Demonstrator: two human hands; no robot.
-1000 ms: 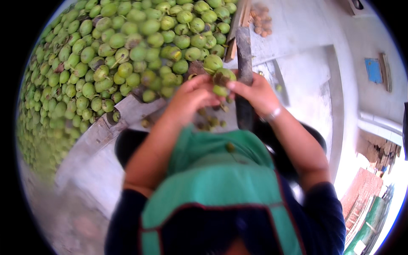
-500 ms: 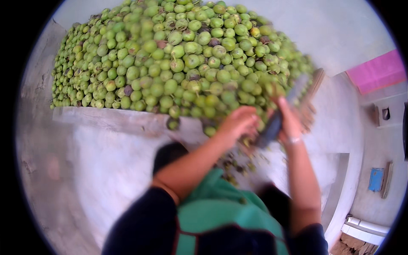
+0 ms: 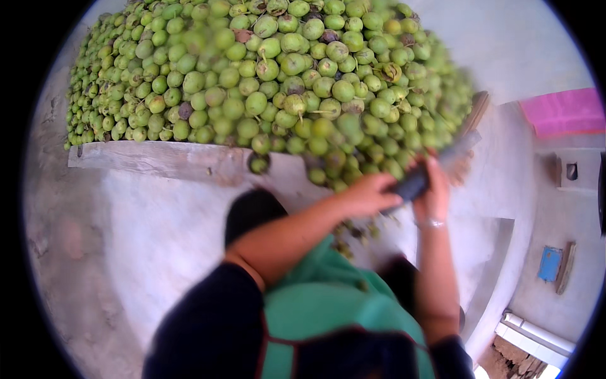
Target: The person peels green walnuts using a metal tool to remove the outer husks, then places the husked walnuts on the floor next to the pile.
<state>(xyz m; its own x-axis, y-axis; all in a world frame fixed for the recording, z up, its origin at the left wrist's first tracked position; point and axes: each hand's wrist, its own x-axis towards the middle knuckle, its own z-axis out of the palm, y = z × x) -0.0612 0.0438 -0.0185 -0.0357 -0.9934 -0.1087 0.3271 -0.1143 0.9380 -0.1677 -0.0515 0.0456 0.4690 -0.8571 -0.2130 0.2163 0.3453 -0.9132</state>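
Observation:
My right hand [image 3: 433, 192] is wrapped round a large blade-like tool, which looks like a knife [image 3: 413, 184], with a thick dark near part. Its grey, motion-blurred far part slants up to the right. My left hand [image 3: 369, 194] is closed, its fingers curled against the tool's near end. Whether they grip that end or something behind it is hidden. Just beyond both hands rises a big heap of round green fruits [image 3: 292, 65], some with dry stalks and a few brown or purple. Small dark and green bits [image 3: 358, 231] lie on the floor below my hands.
A low pale board [image 3: 158, 159] edges the heap's front, with one fruit [image 3: 258, 163] in a gap in it. Wooden pieces [image 3: 478, 112] stand at the heap's right end. Pink cloth [image 3: 564, 112] and a blue box-like object [image 3: 550, 263] are at the right wall.
My left hand has moved right and slightly down, up against the tool's near end. The tool has tilted flatter in my right hand. The view has shifted, with the heap higher in it.

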